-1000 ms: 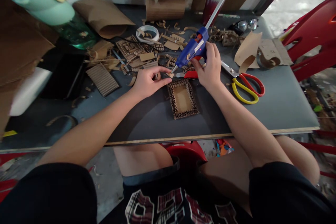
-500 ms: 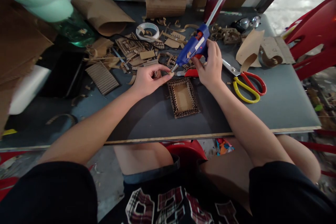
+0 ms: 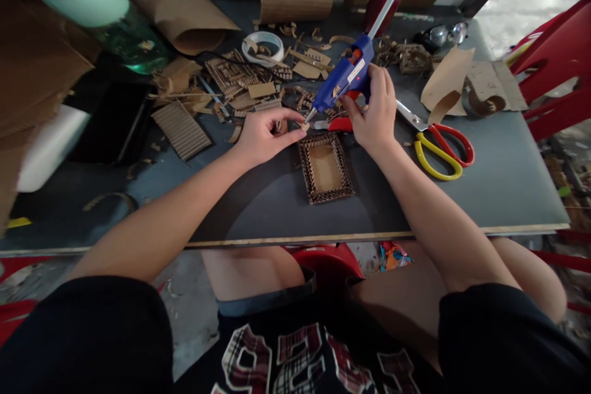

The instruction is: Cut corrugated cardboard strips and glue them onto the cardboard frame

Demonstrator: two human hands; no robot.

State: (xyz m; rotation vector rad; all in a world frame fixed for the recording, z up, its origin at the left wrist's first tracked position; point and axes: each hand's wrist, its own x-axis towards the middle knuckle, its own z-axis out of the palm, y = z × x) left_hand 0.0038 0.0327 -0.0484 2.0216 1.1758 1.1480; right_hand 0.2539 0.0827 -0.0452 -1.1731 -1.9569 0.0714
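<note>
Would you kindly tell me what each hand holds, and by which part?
Right hand: hot glue gun, by its handle. Left hand: small cardboard piece, apparently by its edge.

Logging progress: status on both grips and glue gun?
Right grip holding blue glue gun. Left grip pinching small cardboard piece at nozzle. Red-handled cutter between grips.

The head camera's view has shifted: the scissors (image 3: 420,125) and cardboard frame (image 3: 325,167) now appear higher and further right, and the green bottle (image 3: 104,9) is cropped more at the top. The scrap (image 3: 305,127) in the left hand (image 3: 258,136) looks slightly turned (it is too small to be sure).
</note>
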